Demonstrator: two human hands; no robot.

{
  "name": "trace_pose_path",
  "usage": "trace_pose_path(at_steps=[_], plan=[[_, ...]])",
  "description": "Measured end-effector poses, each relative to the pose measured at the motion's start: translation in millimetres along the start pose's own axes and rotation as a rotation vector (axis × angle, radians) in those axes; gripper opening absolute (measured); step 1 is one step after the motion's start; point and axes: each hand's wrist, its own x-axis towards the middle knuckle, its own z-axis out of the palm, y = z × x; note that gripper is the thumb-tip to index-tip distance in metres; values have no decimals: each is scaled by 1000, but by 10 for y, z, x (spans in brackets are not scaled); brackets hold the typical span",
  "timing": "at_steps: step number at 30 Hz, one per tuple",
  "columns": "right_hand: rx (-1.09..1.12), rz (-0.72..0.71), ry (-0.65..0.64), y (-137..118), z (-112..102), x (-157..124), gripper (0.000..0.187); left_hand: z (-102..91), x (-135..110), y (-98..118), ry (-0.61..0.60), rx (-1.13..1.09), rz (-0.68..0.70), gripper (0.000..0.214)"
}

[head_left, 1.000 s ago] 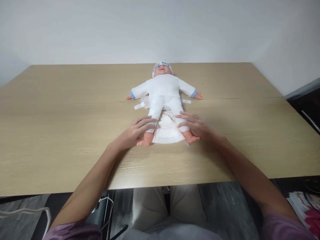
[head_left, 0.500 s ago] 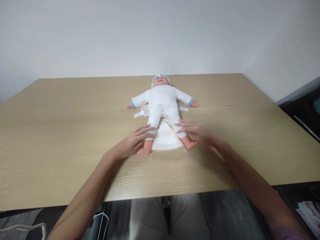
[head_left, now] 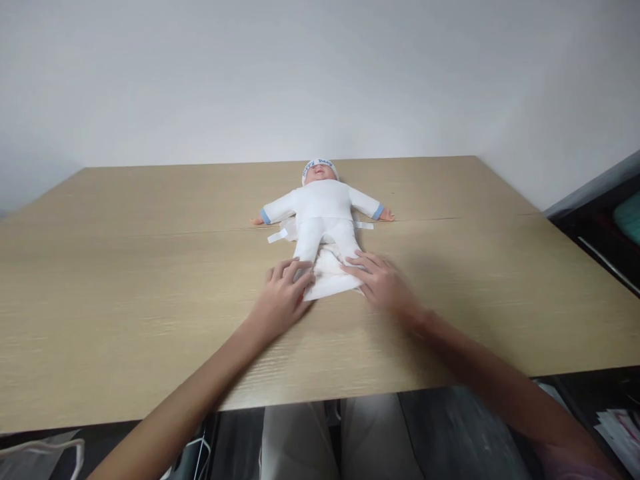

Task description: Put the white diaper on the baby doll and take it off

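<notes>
White cloth dresses the doll [head_left: 324, 200], which lies on its back on the wooden table [head_left: 150, 300], legs toward the person and head at twelve o'clock, nearest the pale wall [head_left: 280, 73]. Lettering in blue runs across its headband [head_left: 320, 163], and blue cuffs end the sleeves, which stretch out toward ten and two. Under its hips and between its legs spreads a white diaper [head_left: 330, 277]; taking that as the middle of my clock face, one fastening tab [head_left: 278, 236] sticks out at ten and another [head_left: 364, 226] at one. I see the person's two hands well apart from each other. At nine, the left hand [head_left: 284, 287] bends over one lower leg, fingers reaching the diaper's side; at three, the right hand [head_left: 384, 283] lies over the other leg, fingers a little spread. Whether either one grips leg or diaper, I cannot tell from here. The person's light trousers [head_left: 295, 440] show below the table edge at six, papers [head_left: 620, 430] at four, and a pale cable [head_left: 45, 447] at eight.
</notes>
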Motion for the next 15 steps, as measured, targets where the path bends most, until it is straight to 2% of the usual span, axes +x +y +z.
trace_pose_path(at_steps=[3,6,11,15], plan=[[69,12,55,108,12,90,43,-103,159,-74,21,-104,-38,23],[99,51,134,248,-43,293,29,-233,458,-236,41,-273,-115,36],[218,71,299,603,-143,924,24,-277,1098,-574,134,-517,-232,44],[419,357,212,970,-4,1457,34,-139,1558,-817,158,-759,-424,36]])
